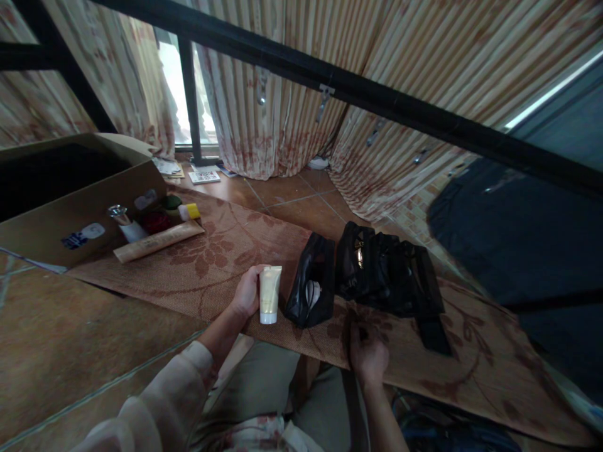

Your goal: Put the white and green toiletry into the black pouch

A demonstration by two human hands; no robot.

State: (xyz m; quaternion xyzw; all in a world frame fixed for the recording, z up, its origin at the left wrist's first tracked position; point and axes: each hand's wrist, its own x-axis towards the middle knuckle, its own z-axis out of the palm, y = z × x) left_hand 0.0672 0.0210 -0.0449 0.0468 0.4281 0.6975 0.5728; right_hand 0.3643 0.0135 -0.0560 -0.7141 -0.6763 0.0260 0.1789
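My left hand [245, 292] is closed around a pale yellow tube [269, 294] with a white cap pointing down, held just above the patterned mat [211, 251]. Right beside the tube stands a black mesh pouch [311, 290], open, with something white inside. Further black pouches [386, 276] lie in a row to its right. My right hand [367, 355] rests on the mat's near edge below those pouches, fingers curled; I cannot make out anything in it.
A cardboard box [70, 207] stands at the left, with bottles, a long tan tube [157, 242] and a yellow-capped item [189, 211] by its flap. Curtains hang behind, a black bar crosses overhead, and a dark bag [518, 232] sits at the right.
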